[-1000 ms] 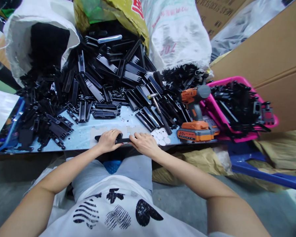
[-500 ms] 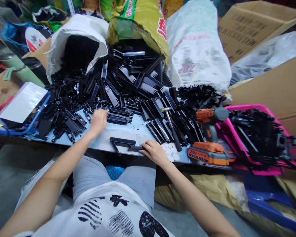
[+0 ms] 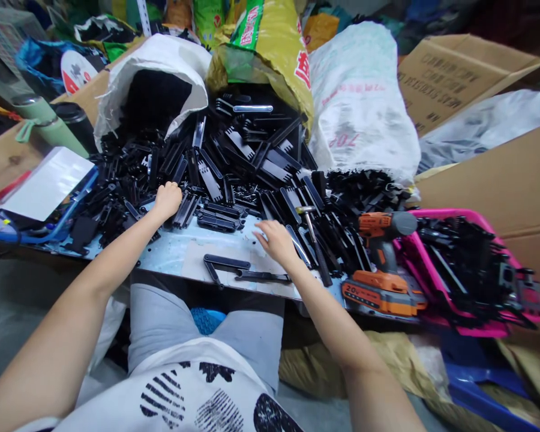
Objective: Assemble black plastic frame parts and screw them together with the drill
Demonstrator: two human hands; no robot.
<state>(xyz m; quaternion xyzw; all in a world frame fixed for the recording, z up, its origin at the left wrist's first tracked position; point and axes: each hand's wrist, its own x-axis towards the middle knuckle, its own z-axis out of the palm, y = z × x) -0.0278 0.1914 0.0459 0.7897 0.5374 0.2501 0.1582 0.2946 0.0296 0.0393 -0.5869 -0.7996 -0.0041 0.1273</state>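
Note:
My left hand (image 3: 168, 200) is at the edge of the heap of small black parts (image 3: 130, 174), its fingers curled together; what they hold, if anything, is hidden. My right hand (image 3: 276, 241) is open above the blue tabletop, thumb and fingers apart and nothing between them. Below it, near the front edge, a jointed black bar piece (image 3: 227, 262) lies bent on a pale sheet (image 3: 193, 264), with a second black bar (image 3: 265, 276) extending to the right, partly behind my right wrist. A stack of black bars (image 3: 220, 216) sits between my hands.
An orange cordless drill (image 3: 380, 264) stands at the right, beside a hammer (image 3: 315, 246). A pink basket (image 3: 477, 216) holds black parts. Open sacks (image 3: 364, 96) spill more black parts behind. A white board (image 3: 49, 183) rests on a blue tray (image 3: 74, 207) at the left.
My right hand has let go of the black bar on the sheet and risen away from it. My left hand has shifted left along the heap. The camera view has moved slightly.

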